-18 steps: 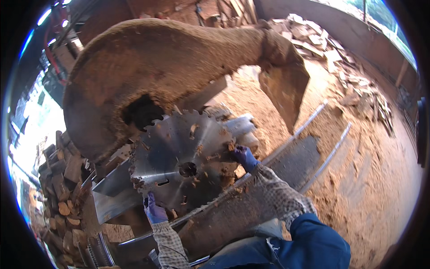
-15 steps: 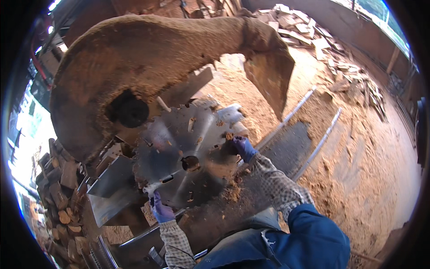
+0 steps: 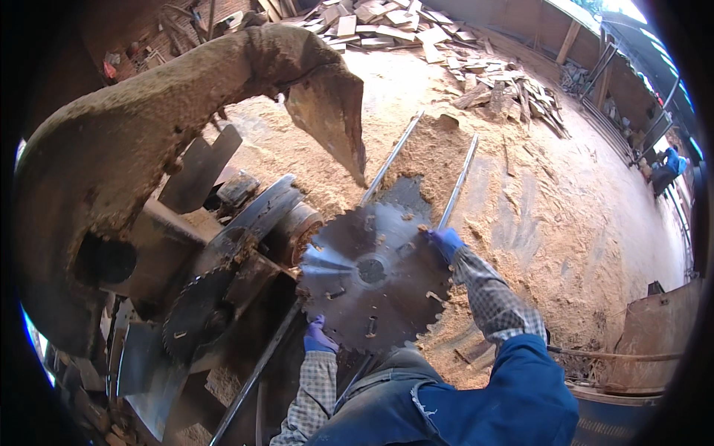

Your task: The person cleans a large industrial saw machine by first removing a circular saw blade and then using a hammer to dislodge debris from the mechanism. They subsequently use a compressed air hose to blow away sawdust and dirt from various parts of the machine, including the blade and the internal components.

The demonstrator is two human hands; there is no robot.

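A large round saw blade (image 3: 338,301), with a toothed rim and a hole at its centre, is held in front of my body by both gloved hands. My left hand (image 3: 320,336), in a purple glove, grips the rim at the lower left. At the upper right, my right hand (image 3: 446,243), gloved alike, is closed on the rim; its fingers are partly hidden behind the blade. To the left, a smaller saw blade (image 3: 190,316) sits in the dusty machine, next to a flat metal plate (image 3: 141,357). The big blade is apart from that one.
A curved, sawdust-caked metal arm (image 3: 149,119) arches over the machine at the left. Two metal rails (image 3: 457,182) run away across the sawdust-covered floor (image 3: 565,245). A heap of wood offcuts (image 3: 394,30) lies at the back. A rusty metal panel (image 3: 654,338) stands at the right.
Both hands have carried the large blade to the right, away from the machine. The smaller blade has come into view behind it. My view has turned right.
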